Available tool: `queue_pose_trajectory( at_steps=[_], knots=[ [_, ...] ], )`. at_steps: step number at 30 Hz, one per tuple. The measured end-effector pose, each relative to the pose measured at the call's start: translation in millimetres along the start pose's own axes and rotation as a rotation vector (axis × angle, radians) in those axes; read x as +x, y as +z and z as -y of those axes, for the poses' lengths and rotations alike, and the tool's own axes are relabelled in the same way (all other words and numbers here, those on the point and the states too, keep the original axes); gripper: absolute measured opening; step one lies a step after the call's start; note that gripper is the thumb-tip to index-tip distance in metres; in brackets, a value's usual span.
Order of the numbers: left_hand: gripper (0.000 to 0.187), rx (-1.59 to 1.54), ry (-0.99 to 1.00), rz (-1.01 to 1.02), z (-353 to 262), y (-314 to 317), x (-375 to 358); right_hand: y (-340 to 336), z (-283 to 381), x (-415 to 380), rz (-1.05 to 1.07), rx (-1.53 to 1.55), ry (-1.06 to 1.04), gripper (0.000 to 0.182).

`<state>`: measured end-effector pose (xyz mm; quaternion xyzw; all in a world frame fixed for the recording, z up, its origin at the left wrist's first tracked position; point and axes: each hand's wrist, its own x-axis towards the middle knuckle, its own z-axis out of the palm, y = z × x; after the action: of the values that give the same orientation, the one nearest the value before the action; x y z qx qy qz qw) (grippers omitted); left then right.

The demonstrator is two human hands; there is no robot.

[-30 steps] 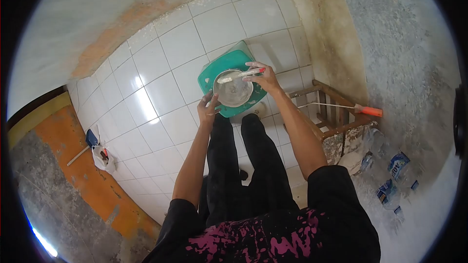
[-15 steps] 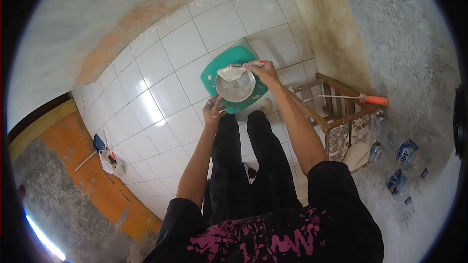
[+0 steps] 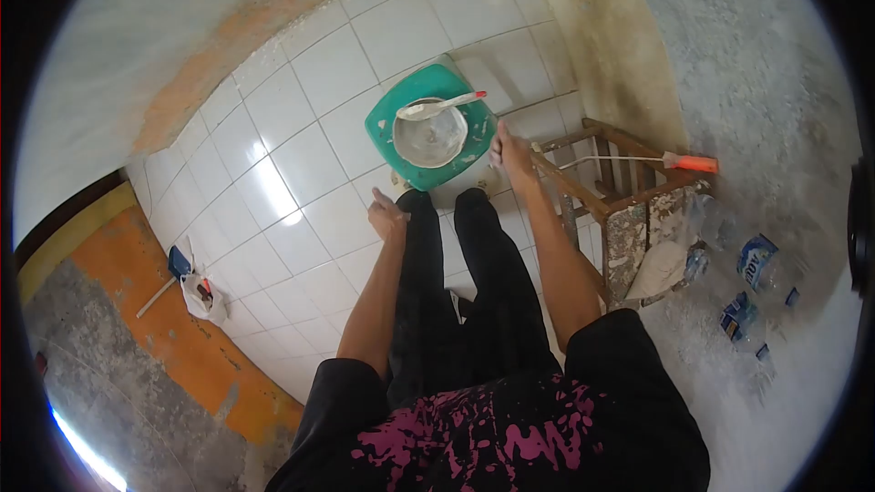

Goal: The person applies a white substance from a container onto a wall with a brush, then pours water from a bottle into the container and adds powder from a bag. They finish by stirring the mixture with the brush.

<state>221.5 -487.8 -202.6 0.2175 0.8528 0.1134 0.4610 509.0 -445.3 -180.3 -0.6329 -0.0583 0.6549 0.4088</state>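
A pale bowl (image 3: pixel 430 153) with whitish residue inside stands on a green plastic stool (image 3: pixel 383 123) that is spotted with white. Across the bowl's far rim lies a putty-coated spatula (image 3: pixel 447 105) with a red handle end. My left hand (image 3: pixel 388 216) is off the stool, near my left knee, holding nothing, fingers loosely apart. To the right of the stool, my right hand (image 3: pixel 512 153) is empty too, its fingers partly stretched and whitish at the tips. Neither hand touches the bowl or spatula.
A worn wooden stool (image 3: pixel 606 205) stands at the right, with a paint roller (image 3: pixel 690 162) with an orange handle across it. Plastic bottles (image 3: pixel 755 264) and a whitish bag (image 3: pixel 658 269) are beside it. At the left are a white plastic bag (image 3: pixel 204 299) and a blue dustpan (image 3: pixel 179 261).
Both hands have let go: the left of the bowl, the right of the spatula, which now rests across the bowl. The hands have drawn back toward my body.
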Motion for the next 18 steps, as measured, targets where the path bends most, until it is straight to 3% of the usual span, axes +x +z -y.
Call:
queue_pose_trajectory(
  at_steps=[1, 2, 3, 4, 5, 7, 8, 9, 11, 13, 15, 17, 18],
  knots=[
    [0.051, 0.054, 0.050, -0.055, 3, 2, -9, -7, -7, -8, -0.025, 0.087, 0.099, 0.037],
    [0.051, 0.058, 0.065, -0.034, 7, 6, -21, -12, -14, -15, -0.025, -0.054, 0.026, 0.033],
    [0.043, -0.129, 0.251, 0.048, -1, 11, -48, -12, -18, -26, -0.036, -0.198, -0.046, 0.033],
    [0.035, -0.322, 0.425, 0.137, -12, 19, -72, 0, -14, -48, 0.028, -0.146, -0.255, 0.037],
    [0.035, -0.316, 0.421, 0.171, -23, 26, -91, 10, -4, -74, 0.093, -0.100, -0.456, 0.047],
    [0.026, -0.006, 0.899, 0.103, -33, 32, -126, -2, 14, -112, 0.140, -0.504, -0.507, 0.064],
    [0.027, 0.101, 0.914, 0.204, -35, 34, -134, 0, 36, -142, 0.031, -0.548, -0.539, 0.049],
    [0.026, 0.077, 0.933, 0.333, -35, 40, -139, -7, 52, -166, 0.006, -0.554, -0.540, 0.049],
    [0.024, 0.100, 0.931, 0.504, -37, 51, -151, -30, 73, -212, -0.187, -0.461, -0.599, 0.031],
    [0.023, 0.119, 1.011, 0.572, -36, 65, -157, -64, 87, -253, -0.392, -0.448, -0.491, 0.017],
    [0.023, 0.145, 1.087, 0.634, -38, 74, -164, -105, 86, -280, -0.602, -0.434, -0.635, 0.014],
    [0.024, 0.208, 0.959, 0.746, -50, 80, -178, -148, 78, -300, -0.864, -0.479, -0.613, 0.012],
    [0.025, 0.212, 0.889, 0.764, -56, 83, -186, -167, 70, -311, -0.883, -0.475, -0.607, 0.012]
  ],
)
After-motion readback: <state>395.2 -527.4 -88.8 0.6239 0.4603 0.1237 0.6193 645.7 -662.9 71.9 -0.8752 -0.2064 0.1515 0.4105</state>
